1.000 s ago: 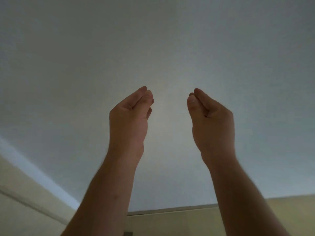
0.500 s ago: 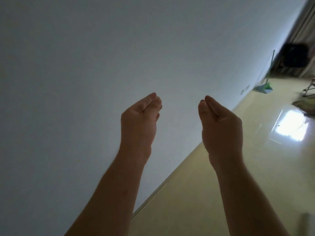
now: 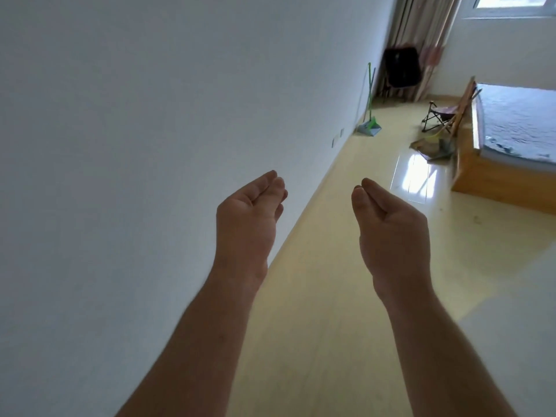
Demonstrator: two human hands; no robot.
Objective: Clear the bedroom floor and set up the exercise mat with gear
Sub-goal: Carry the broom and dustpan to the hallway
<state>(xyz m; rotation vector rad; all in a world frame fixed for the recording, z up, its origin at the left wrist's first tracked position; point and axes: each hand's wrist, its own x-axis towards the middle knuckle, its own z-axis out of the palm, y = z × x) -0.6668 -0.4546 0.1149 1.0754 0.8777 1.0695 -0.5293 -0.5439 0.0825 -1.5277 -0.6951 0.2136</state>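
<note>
The person's left hand (image 3: pixel 246 218) and right hand (image 3: pixel 391 227) are raised side by side in front of the camera, apart from each other and touching nothing. Each is cupped, its fingers held together and loosely bent toward the thumb, with nothing in the hollow. Both forearms are bare.

Behind the left hand rises a plain white wall (image 3: pixel 135 130); behind the right hand stretches the glossy pale yellow floor (image 3: pixel 331 311), which carries a bright patch of reflected light.

Further along the floor, a green broom and dustpan (image 3: pixel 369 126) lean against the wall. Across from them a small folding stool (image 3: pixel 437 114) stands near the corner of the bed (image 3: pixel 496 182), and a crumpled heap of cloth (image 3: pixel 433 145) lies on the floor just beside the wooden bed frame.

In the far corner a dark item (image 3: pixel 401 67) hangs in front of the curtain (image 3: pixel 421 25), below a window (image 3: pixel 517 4).
</note>
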